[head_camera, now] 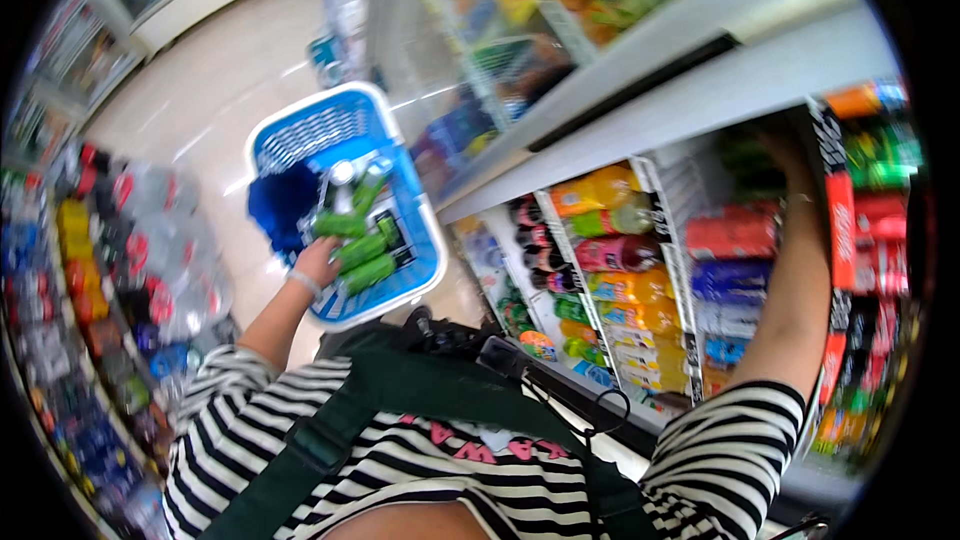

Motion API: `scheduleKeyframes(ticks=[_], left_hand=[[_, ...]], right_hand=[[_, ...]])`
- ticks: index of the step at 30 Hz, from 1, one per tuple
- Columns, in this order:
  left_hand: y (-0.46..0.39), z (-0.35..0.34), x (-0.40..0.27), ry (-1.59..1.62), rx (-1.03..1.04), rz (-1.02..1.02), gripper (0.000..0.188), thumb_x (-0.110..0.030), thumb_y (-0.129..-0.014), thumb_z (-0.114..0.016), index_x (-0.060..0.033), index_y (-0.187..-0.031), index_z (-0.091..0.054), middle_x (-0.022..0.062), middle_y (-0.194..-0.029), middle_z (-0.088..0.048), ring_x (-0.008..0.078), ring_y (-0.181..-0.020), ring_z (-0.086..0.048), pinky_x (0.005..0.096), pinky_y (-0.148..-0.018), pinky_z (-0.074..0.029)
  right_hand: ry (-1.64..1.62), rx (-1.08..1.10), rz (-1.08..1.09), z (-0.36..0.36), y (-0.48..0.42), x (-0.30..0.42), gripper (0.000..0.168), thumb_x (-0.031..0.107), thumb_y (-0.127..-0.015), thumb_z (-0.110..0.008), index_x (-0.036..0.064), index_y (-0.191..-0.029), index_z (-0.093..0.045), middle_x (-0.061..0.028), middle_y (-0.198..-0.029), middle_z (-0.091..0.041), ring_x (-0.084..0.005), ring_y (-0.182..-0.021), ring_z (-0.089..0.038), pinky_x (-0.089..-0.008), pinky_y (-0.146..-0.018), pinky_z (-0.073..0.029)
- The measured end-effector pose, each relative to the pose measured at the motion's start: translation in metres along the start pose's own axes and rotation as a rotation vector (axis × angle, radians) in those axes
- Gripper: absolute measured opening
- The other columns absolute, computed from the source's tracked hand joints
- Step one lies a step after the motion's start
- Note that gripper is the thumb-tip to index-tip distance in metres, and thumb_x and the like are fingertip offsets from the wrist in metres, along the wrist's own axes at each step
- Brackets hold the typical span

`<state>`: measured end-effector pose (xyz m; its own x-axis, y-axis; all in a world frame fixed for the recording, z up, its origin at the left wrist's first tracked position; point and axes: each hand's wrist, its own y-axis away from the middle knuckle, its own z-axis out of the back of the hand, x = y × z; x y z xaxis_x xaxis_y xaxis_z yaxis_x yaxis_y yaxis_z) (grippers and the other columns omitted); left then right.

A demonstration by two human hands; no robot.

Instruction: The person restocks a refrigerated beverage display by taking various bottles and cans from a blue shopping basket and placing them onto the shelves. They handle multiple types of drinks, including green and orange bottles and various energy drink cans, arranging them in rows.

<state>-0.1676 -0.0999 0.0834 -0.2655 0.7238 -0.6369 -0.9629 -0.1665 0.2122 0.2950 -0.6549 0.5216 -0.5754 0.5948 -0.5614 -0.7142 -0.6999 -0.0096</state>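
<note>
A blue plastic shopping basket (421, 240) with a white rim is in front of me to the left. Several green cans (367, 274) lie inside it, along with silver-ended cans (343, 172). My left hand (318, 262) reaches over the near left rim, its fingers at the green cans; whether they grip one is unclear. On the right, my arm extends into an upright drinks cooler (645, 82). My right hand (780, 146) is deep on a shadowed shelf beside dark green cans (750, 154), above red cans (731, 231). Shadow hides its fingers.
Dark blue fabric (283, 202) hangs at the basket's left side. Bottles of orange drink (600, 191) fill lower cooler shelves. Wrapped bottle packs (169, 240) and a stocked drinks shelf (75, 300) line the left. Tiled floor (217, 82) lies beyond the basket.
</note>
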Motion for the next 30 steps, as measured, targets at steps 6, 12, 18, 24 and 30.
scheduleKeyframes(ticks=[6, 12, 18, 24, 30], left_hand=[[0.034, 0.000, -0.003, -0.031, 0.015, 0.105, 0.028, -0.014, -0.072, -0.058, -0.0120, -0.100, -0.055, 0.0148, -0.096, -0.056, 0.0335, -0.091, -0.055, 0.0411, -0.079, -0.045], [0.019, 0.010, -0.032, 0.063, -0.006, -0.129, 0.027, -0.011, -0.073, -0.058, -0.0113, -0.100, -0.055, 0.0144, -0.099, -0.056, 0.0339, -0.091, -0.054, 0.0406, -0.079, -0.044], [-0.015, 0.065, -0.146, 0.276, -0.087, -0.479, 0.023, -0.005, -0.073, -0.059, -0.0058, -0.096, -0.057, 0.0140, -0.094, -0.057, 0.0313, -0.092, -0.054, 0.0374, -0.081, -0.043], [-0.010, 0.122, -0.260, 0.343, -0.119, -0.763, 0.055, -0.013, -0.068, -0.071, -0.0032, -0.117, -0.048, 0.0169, -0.117, -0.050, 0.0329, -0.109, -0.046, 0.0369, -0.094, -0.035], [-0.005, 0.105, -0.268, 0.454, 0.127, -0.714, 0.083, -0.023, -0.060, -0.077, -0.0024, -0.128, -0.034, 0.0184, -0.112, -0.053, 0.0320, -0.099, -0.056, 0.0363, -0.085, -0.044]], right_hand=[[-0.284, 0.128, -0.496, 0.050, -0.018, 0.067, 0.060, 0.021, -0.069, -0.061, 0.006, -0.125, -0.044, -0.0181, -0.129, -0.042, -0.0329, -0.120, -0.038, -0.0386, -0.101, -0.031], [-0.218, 0.095, -0.396, 0.127, 0.001, 0.135, 0.047, 0.015, -0.065, -0.064, 0.002, -0.108, -0.051, -0.0206, -0.110, -0.054, -0.0349, -0.104, -0.051, -0.0388, -0.089, -0.042], [-0.377, -0.261, -0.282, 0.154, 0.046, 0.204, 0.030, 0.007, -0.073, -0.058, 0.003, -0.101, -0.049, -0.0173, -0.093, -0.053, -0.0362, -0.085, -0.054, -0.0386, -0.074, -0.046], [-0.457, -0.395, -0.183, 0.208, 0.075, 0.300, 0.027, 0.007, -0.069, -0.060, 0.003, -0.094, -0.051, -0.0139, -0.084, -0.052, -0.0297, -0.080, -0.054, -0.0366, -0.071, -0.047], [-1.141, -0.231, 0.064, 0.166, 0.075, 0.407, 0.038, 0.016, -0.075, -0.064, 0.004, -0.107, -0.047, -0.0152, -0.098, -0.049, -0.0307, -0.090, -0.053, -0.0365, -0.077, -0.045]])
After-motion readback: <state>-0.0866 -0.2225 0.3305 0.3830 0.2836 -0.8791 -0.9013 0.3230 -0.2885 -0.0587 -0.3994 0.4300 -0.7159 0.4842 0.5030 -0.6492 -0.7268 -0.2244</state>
